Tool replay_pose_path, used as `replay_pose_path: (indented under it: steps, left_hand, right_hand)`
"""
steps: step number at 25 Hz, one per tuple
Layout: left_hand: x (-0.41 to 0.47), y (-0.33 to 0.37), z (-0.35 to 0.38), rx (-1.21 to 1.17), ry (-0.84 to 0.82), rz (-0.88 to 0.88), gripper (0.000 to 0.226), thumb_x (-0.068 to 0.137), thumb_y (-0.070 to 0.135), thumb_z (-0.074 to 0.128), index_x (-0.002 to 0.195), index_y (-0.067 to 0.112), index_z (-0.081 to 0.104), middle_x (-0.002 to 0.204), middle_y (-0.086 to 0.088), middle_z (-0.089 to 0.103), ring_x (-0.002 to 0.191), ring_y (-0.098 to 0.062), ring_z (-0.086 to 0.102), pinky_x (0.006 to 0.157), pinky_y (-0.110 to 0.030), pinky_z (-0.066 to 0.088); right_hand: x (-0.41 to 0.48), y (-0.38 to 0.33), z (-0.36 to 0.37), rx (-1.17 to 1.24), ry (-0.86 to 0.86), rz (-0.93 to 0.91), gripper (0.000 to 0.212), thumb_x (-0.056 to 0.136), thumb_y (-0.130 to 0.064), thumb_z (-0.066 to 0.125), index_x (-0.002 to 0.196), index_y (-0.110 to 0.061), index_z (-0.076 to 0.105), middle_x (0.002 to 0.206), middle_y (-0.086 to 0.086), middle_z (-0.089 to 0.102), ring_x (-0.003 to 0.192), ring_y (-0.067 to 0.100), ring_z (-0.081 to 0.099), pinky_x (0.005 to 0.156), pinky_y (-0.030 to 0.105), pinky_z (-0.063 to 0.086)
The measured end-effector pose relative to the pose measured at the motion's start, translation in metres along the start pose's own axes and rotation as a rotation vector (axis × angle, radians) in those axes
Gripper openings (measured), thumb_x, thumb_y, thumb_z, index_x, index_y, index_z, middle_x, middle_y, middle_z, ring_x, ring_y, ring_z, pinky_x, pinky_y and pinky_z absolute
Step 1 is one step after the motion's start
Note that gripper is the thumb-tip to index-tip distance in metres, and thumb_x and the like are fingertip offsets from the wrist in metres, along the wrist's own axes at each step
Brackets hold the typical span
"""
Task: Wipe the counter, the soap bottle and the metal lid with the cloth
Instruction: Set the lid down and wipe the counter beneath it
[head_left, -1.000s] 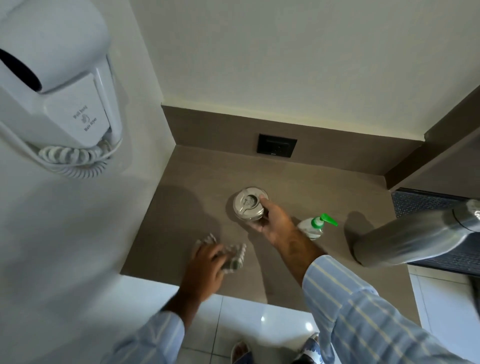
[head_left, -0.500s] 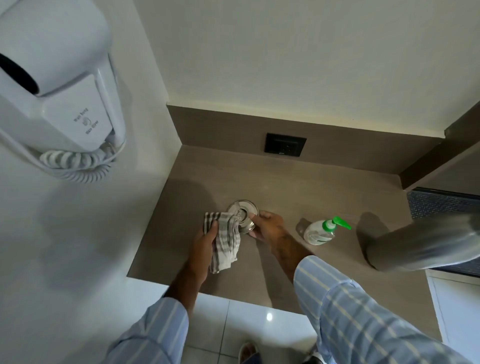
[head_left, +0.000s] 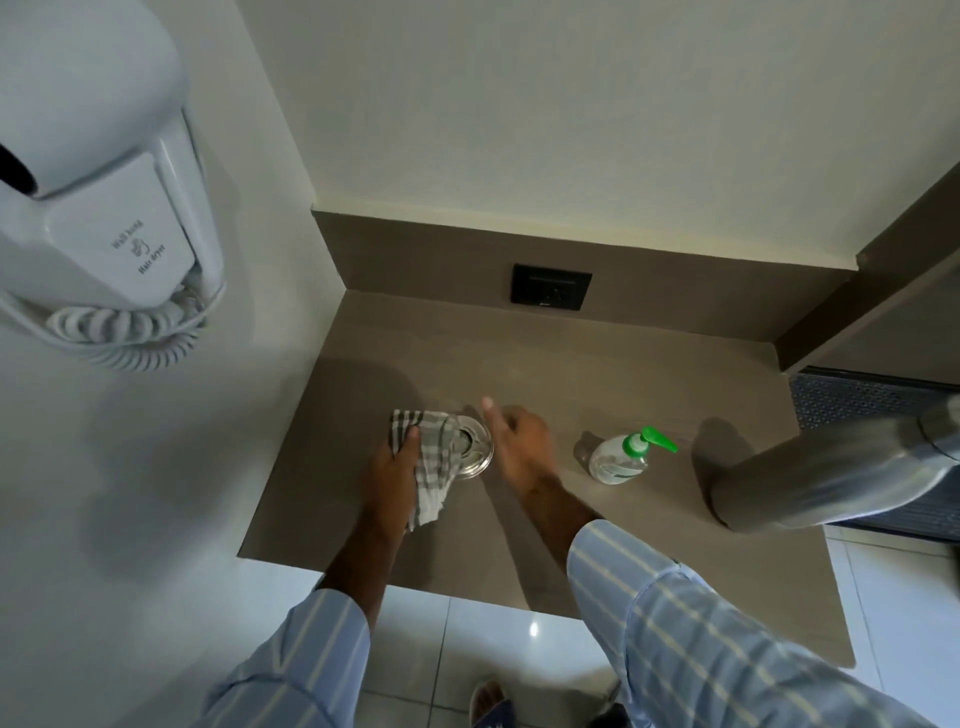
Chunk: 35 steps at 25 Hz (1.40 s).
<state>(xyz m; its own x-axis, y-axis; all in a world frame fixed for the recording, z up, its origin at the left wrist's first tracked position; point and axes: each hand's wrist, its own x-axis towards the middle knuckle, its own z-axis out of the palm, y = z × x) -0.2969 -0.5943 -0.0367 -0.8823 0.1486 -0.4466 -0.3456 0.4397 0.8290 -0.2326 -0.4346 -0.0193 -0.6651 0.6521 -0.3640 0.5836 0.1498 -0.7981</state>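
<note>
The round metal lid (head_left: 478, 453) lies flat on the brown counter (head_left: 571, 374), near its middle. My left hand (head_left: 392, 470) grips the checked grey-and-white cloth (head_left: 431, 457) and presses it over the lid's left half. My right hand (head_left: 519, 449) hovers just right of the lid with fingers spread, blurred, holding nothing. The clear soap bottle (head_left: 621, 460) with a green pump stands to the right of that hand.
A wall-hung white hair dryer (head_left: 98, 208) with a coiled cord sits at upper left. A black wall socket (head_left: 551, 287) is on the backsplash. A steel cylinder (head_left: 810, 478) stands at the counter's right. White floor tiles lie below the counter's front edge.
My left hand carried the cloth from the counter's front up onto the lid. My right hand let go of the lid and lifted off to its right.
</note>
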Motion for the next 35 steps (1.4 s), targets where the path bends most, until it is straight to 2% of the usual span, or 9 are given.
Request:
replay_pose_path:
  steps: [4, 8, 11, 15, 21, 25, 28, 30, 35]
  left_hand:
    - [-0.026, 0.070, 0.004, -0.005, 0.111, 0.221, 0.033, 0.104, 0.043, 0.053, 0.104, 0.014, 0.071, 0.098, -0.006, 0.077, 0.091, -0.024, 0.075, 0.079, -0.034, 0.058]
    - [-0.080, 0.148, 0.016, -0.102, -0.079, 0.435, 0.022, 0.103, 0.043, 0.052, 0.093, 0.042, 0.072, 0.083, 0.025, 0.078, 0.078, 0.012, 0.073, 0.064, -0.011, 0.056]
    - [-0.115, 0.200, 0.020, -0.259, -0.242, 0.503, 0.024, 0.096, 0.045, 0.058, 0.107, 0.036, 0.077, 0.099, 0.009, 0.083, 0.094, -0.011, 0.079, 0.078, -0.027, 0.062]
    - [-0.154, 0.276, 0.038, -0.428, -0.479, 0.525, 0.021, 0.100, 0.024, 0.061, 0.098, 0.023, 0.082, 0.094, -0.004, 0.084, 0.089, -0.023, 0.081, 0.070, -0.029, 0.062]
    - [-0.221, 0.380, 0.097, -0.472, -0.744, 0.583, 0.017, 0.092, 0.023, 0.065, 0.099, 0.016, 0.079, 0.091, -0.015, 0.082, 0.083, -0.034, 0.080, 0.070, -0.044, 0.065]
    - [-0.277, 0.415, 0.161, -0.386, -0.828, 0.634, 0.020, 0.092, 0.021, 0.072, 0.110, 0.014, 0.066, 0.097, -0.013, 0.081, 0.091, -0.029, 0.079, 0.080, -0.043, 0.062]
    - [-0.311, 0.410, 0.219, -0.221, -0.896, 0.640, 0.016, 0.094, 0.021, 0.071, 0.109, 0.014, 0.071, 0.098, -0.009, 0.082, 0.082, -0.021, 0.080, 0.064, -0.029, 0.064]
    - [-0.329, 0.402, 0.263, -0.300, -0.809, 0.645, 0.006, 0.095, 0.020, 0.071, 0.100, 0.018, 0.072, 0.092, -0.006, 0.082, 0.072, -0.016, 0.078, 0.058, -0.027, 0.063]
    - [-0.352, 0.370, 0.384, -0.451, -0.644, 0.561, 0.017, 0.090, 0.023, 0.077, 0.102, 0.014, 0.070, 0.099, -0.011, 0.082, 0.088, -0.028, 0.081, 0.074, -0.049, 0.067]
  right_hand:
    - [-0.029, -0.079, -0.016, 0.915, -0.260, 0.136, 0.060, 0.097, -0.071, 0.038, 0.126, -0.024, 0.062, 0.121, 0.003, 0.071, 0.100, 0.012, 0.070, 0.083, 0.029, 0.056]
    - [-0.051, -0.148, -0.048, 1.184, -0.221, 0.054, 0.070, 0.094, -0.076, 0.038, 0.141, -0.026, 0.054, 0.127, 0.000, 0.068, 0.109, 0.014, 0.071, 0.089, 0.030, 0.059]
    - [-0.058, -0.182, -0.104, 1.136, -0.034, -0.072, 0.067, 0.097, -0.071, 0.042, 0.130, -0.017, 0.064, 0.128, 0.005, 0.068, 0.116, 0.023, 0.069, 0.098, 0.037, 0.056]
    - [-0.079, -0.210, -0.192, 0.767, 0.233, -0.326, 0.046, 0.093, -0.061, 0.055, 0.094, -0.021, 0.077, 0.100, 0.000, 0.079, 0.097, 0.019, 0.075, 0.091, 0.040, 0.059]
    - [-0.119, -0.213, -0.349, 0.247, 0.440, -0.706, 0.041, 0.084, -0.062, 0.068, 0.073, -0.023, 0.069, 0.067, -0.009, 0.072, 0.062, 0.003, 0.066, 0.060, 0.019, 0.051]
    - [-0.121, -0.182, -0.452, 0.181, 0.743, -0.665, 0.045, 0.089, -0.058, 0.065, 0.072, -0.017, 0.061, 0.061, -0.010, 0.063, 0.055, -0.004, 0.056, 0.054, 0.009, 0.042]
    - [-0.122, -0.147, -0.523, 0.293, 0.894, -0.601, 0.044, 0.093, -0.056, 0.061, 0.077, -0.015, 0.061, 0.068, -0.010, 0.064, 0.059, -0.008, 0.056, 0.057, 0.006, 0.041]
    - [-0.121, -0.112, -0.564, 0.272, 0.948, -0.600, 0.050, 0.094, -0.055, 0.060, 0.078, -0.008, 0.062, 0.067, -0.004, 0.064, 0.058, -0.004, 0.053, 0.056, 0.009, 0.042]
    - [-0.099, -0.009, -0.636, 0.102, 0.956, -0.514, 0.049, 0.097, -0.055, 0.054, 0.070, -0.015, 0.060, 0.063, -0.008, 0.065, 0.057, 0.000, 0.058, 0.057, 0.018, 0.043]
